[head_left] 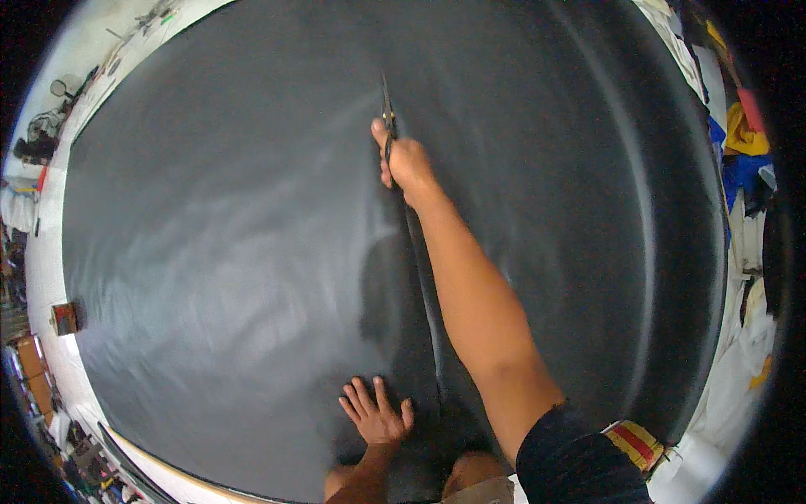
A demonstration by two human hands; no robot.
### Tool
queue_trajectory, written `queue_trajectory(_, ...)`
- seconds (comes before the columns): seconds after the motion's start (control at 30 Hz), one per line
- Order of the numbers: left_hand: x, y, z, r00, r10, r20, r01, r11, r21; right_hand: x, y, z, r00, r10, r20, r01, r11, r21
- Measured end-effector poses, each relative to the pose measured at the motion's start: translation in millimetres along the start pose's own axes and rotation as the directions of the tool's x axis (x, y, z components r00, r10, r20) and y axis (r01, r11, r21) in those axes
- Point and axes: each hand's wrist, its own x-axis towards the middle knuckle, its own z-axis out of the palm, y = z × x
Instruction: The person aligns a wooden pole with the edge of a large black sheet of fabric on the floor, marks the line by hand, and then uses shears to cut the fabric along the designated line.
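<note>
A large sheet of smooth black material [235, 202], perhaps vinyl or leatherette, spreads across most of the view. My right hand [406, 161] reaches far forward, closed around the handles of a pair of scissors [387, 109]. The blades point away from me, along the sheet. Behind the scissors, a cut line [428, 307] runs back toward my body, its edges slightly apart near the front. My left hand [378, 413] lies flat on the sheet, fingers spread, just left of the cut's near end. It holds nothing.
A small reddish-brown block [65, 319] sits at the sheet's left edge. To the right, the sheet curves in a long fold [642, 218]. Yellow and blue pieces [745, 139] pile up beyond it. Assorted tools and clutter [80, 462] line the lower left.
</note>
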Motion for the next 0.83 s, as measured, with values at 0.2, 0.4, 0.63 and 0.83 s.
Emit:
queue_trajectory(0.2, -0.9, -0.9, -1.9, 0.997, -0.014, 0.075, 0.016, 1.0, -0.025, 51.6, -14.7, 4.5, 0.999, -0.042, 0.011, 0.042, 0.999, 0.007)
queue_trajectory(0.4, 47.1, -1.4, -29.9, 0.994, -0.111, 0.006, 0.11, 0.974, -0.2, 57.9, -19.1, -2.7, 0.998, -0.06, 0.014, 0.06, 0.998, -0.006)
queue_trajectory(0.63, 450.1, 11.2, -77.1, 0.913, 0.009, -0.407, -0.098, 0.975, -0.199, 60.8, -19.8, 2.2, 0.999, -0.038, 0.039, 0.035, 0.997, 0.07)
queue_trajectory(0.83, 515.5, 22.2, -36.6, 0.949, 0.028, -0.314, -0.004, 0.997, 0.078, 65.5, -19.6, -6.6, 0.994, -0.071, 0.086, 0.061, 0.992, 0.113)
